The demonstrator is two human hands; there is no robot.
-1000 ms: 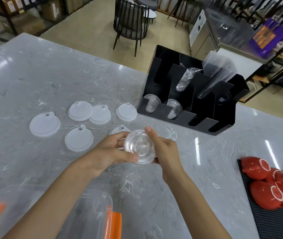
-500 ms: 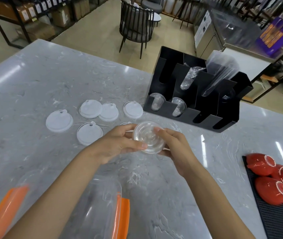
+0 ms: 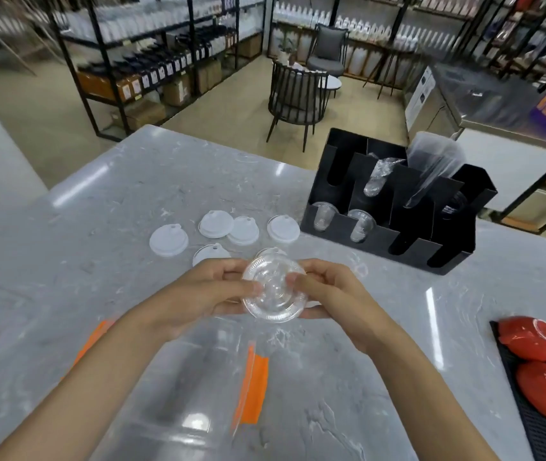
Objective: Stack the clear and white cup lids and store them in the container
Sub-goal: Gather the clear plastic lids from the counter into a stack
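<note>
Head view looks down on a grey marbled tabletop (image 3: 105, 207). Both hands meet above it around a stack of clear lids (image 3: 275, 289): the left hand (image 3: 198, 296) grips the stack's left edge with thumb and curled fingers (image 3: 231, 266), and the right hand (image 3: 335, 294) pinches the right edge, its fingers behind the rim and thumb on the front. The stack is tilted toward the camera, held off the surface. Beyond the hands lie six white lids (image 3: 168, 240), flat on the tabletop; two of them are partly hidden by the hands. A clear container (image 3: 178, 394) with orange clips (image 3: 253, 384) sits below the forearms, near the camera. To the right stands a black cup organizer (image 3: 398, 207) with clear cups in its slots, and red cups (image 3: 531, 337) lie on a black mat at the far right edge.
</note>
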